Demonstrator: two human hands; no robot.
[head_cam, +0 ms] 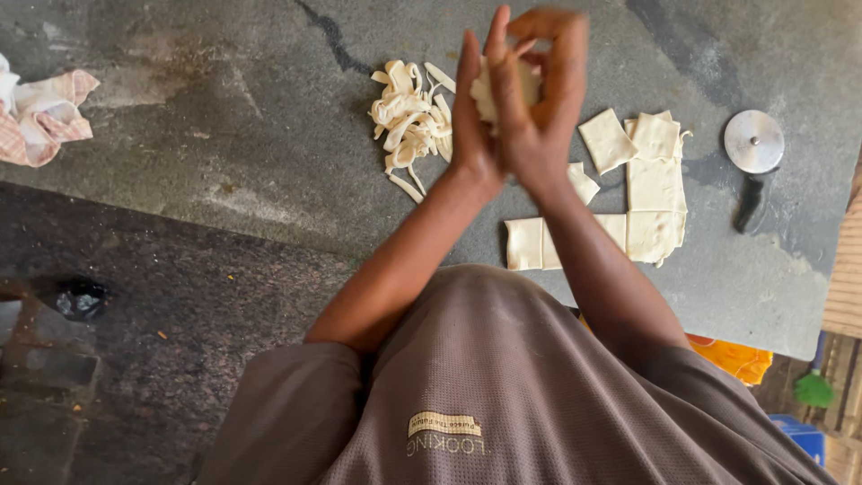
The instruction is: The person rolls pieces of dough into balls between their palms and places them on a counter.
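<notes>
Pale dough (503, 90) sits pressed between the left hand (473, 117) and right hand (548, 99), fingers (566, 63) curled around it, above dough squares (654, 184) on the grey surface (269, 135).

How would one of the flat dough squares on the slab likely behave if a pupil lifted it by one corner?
A dough square would probably droop, since it looks thin and the cut strips beside it lie curled and limp. It seems light for its size. It might stretch or tear, as the piece between the left hand and right hand appears soft enough to be pressed.
</notes>
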